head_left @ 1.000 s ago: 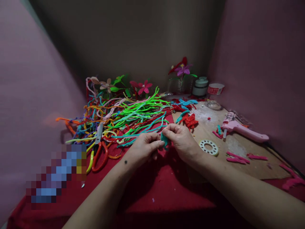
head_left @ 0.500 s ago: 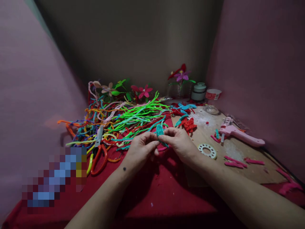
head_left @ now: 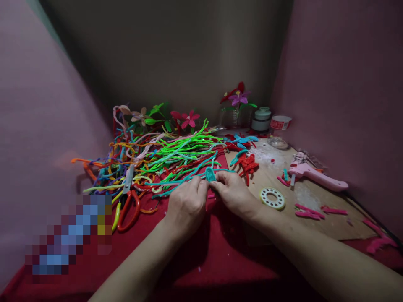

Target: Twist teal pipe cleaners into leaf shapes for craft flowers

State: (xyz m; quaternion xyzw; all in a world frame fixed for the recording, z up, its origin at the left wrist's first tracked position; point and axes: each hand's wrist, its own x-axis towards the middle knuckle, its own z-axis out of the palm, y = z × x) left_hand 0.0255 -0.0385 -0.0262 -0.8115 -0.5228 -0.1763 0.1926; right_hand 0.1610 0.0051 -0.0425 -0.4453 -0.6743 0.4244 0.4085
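Both hands meet over the red-covered worktop [head_left: 226,264], the left hand [head_left: 187,205] curled with thumb and forefinger closed at the lower end of an upright teal fuzzy loop [head_left: 210,173], the right hand [head_left: 234,193] pinching that same end from the other side. At the rear, a clear container [head_left: 233,116] holds a purple flower [head_left: 239,98] on a stem. Beside it stand a grey-green canister [head_left: 261,120] and a red-and-white tub [head_left: 281,123], contents of both not discernible.
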